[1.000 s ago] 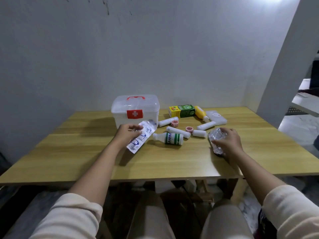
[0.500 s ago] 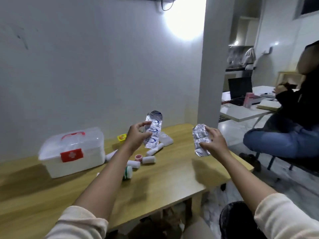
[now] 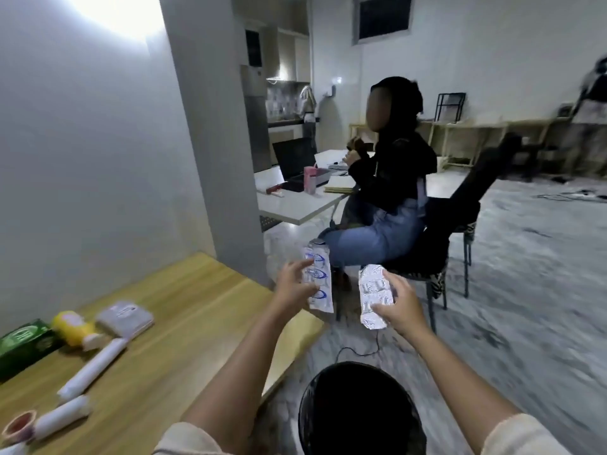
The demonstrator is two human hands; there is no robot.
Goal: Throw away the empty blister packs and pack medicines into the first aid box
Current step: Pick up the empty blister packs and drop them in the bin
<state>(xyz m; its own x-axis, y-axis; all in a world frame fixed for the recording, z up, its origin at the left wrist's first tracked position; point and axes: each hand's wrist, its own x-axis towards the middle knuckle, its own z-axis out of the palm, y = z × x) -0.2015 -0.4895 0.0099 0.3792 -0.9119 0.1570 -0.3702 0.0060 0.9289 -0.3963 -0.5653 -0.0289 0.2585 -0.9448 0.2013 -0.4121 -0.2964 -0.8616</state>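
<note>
Head-cam view, person seated at a wooden table [image 3: 184, 326], both arms stretched out past its right edge. Left hand [image 3: 292, 287] pinches a blister pack w/ blue print [image 3: 318, 284] btwn thumb and curled fingers; right hand [image 3: 399, 307] grips a plain silver blister pack [image 3: 374, 295], fingers wrapped around its right side. Both packs are in the air, upright, near each other but apart, beyond the table's right edge. A dark round bin [image 3: 358, 408] sits on the floor below, nearer the body than the packs.

Risks, as judged: the packs hang out past the bin's far rim, so letting go now would prob. drop them on the floor. Light foil may flutter sideways too. View is motion-blurred, so aim could be off.

Left on the table's near-left part: green box [image 3: 23, 339], yellow bottle [image 3: 74, 328], grey pouch [image 3: 126, 316], white rolls [image 3: 93, 364], tape roll [image 3: 19, 425]. First aid box not in view. Someone else sits at another desk behind.
</note>
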